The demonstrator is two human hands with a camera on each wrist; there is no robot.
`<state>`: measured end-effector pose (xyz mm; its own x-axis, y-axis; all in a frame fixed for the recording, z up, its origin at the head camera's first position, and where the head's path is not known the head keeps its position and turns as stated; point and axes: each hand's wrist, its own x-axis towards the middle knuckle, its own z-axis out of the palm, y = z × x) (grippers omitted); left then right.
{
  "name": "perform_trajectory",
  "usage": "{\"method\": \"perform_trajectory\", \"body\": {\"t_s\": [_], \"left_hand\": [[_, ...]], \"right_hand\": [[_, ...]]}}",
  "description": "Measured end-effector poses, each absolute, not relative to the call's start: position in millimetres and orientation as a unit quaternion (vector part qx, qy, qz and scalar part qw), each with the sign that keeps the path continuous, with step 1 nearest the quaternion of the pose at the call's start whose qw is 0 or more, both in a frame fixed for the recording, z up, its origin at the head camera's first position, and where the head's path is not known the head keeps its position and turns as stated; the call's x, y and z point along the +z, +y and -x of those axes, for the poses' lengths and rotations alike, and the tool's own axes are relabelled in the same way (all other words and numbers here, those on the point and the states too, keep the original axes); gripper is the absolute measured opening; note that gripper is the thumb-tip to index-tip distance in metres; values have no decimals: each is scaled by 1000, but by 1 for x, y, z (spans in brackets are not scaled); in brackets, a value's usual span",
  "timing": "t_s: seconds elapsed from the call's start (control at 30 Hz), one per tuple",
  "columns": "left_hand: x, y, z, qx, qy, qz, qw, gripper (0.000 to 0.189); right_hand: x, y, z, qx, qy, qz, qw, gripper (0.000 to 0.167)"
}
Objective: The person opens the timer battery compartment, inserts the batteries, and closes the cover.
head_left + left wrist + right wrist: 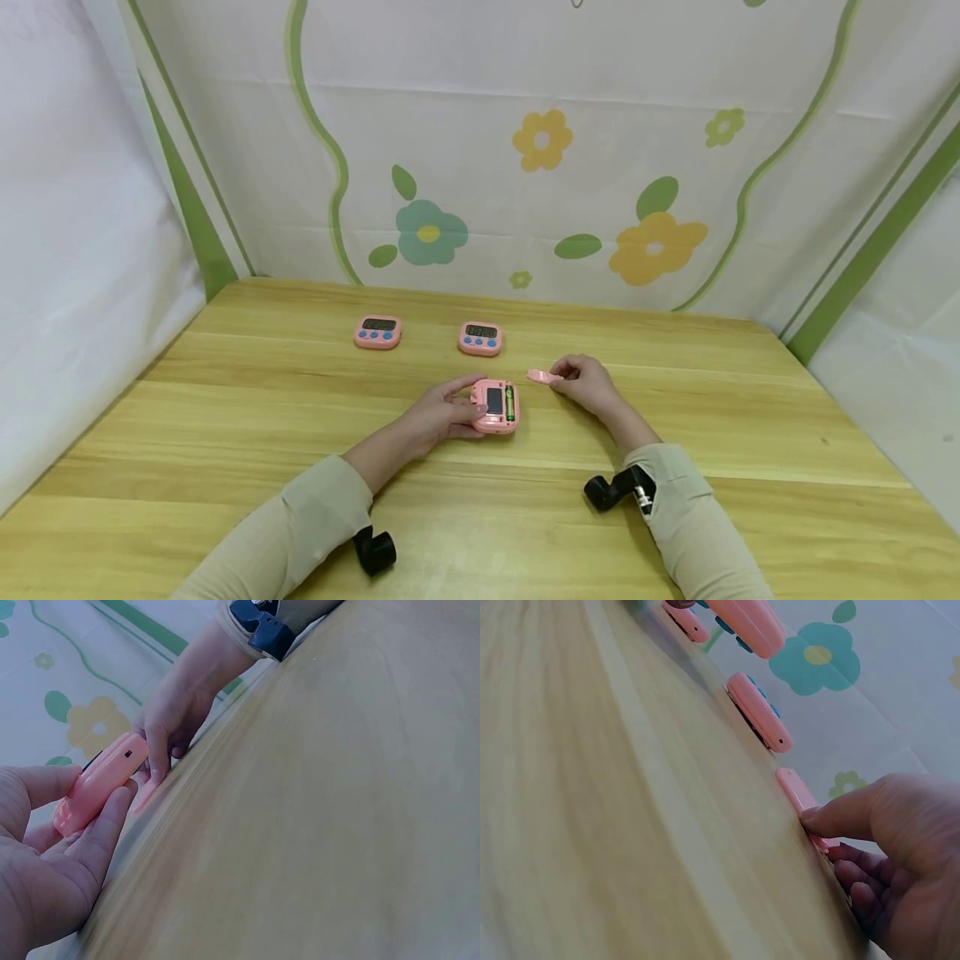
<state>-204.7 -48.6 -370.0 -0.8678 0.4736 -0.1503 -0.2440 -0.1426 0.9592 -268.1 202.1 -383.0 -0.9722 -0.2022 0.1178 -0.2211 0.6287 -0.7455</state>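
My left hand (441,414) grips a pink digital timer (496,427) with its back facing up. A green battery (510,403) lies in the uncovered slot at the right of that back, beside a dark rectangle. In the left wrist view the timer (97,787) is tilted, thumb on one face and fingers on the other. Right of it, my right hand (588,385) pinches a small pink battery cover (542,377) between thumb and fingers. The right wrist view has this cover (796,791) low over the tabletop.
Two more pink timers, a left one (378,332) and a right one (480,339), lie face up with blue buttons toward the back of the wooden table (480,517). Behind the table hangs a white flowered cloth (480,167).
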Motion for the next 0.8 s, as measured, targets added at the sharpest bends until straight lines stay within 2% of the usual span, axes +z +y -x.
{"method": "perform_trajectory", "body": {"t_s": [0.2, 0.43, 0.57, 0.8], "left_hand": [[-380, -48, 210, 754, 607, -87, 235, 58], [-380, -47, 210, 753, 610, -84, 233, 58], [-380, -47, 211, 753, 609, -86, 234, 58], [-380, -47, 212, 753, 609, -87, 233, 58]], "right_hand": [[-380, 200, 267, 444, -889, -113, -20, 10], [-371, 204, 265, 572, -810, -82, -102, 11], [-365, 203, 261, 622, -766, -84, -141, 19], [-354, 188, 247, 641, -738, -127, -167, 36]]}}
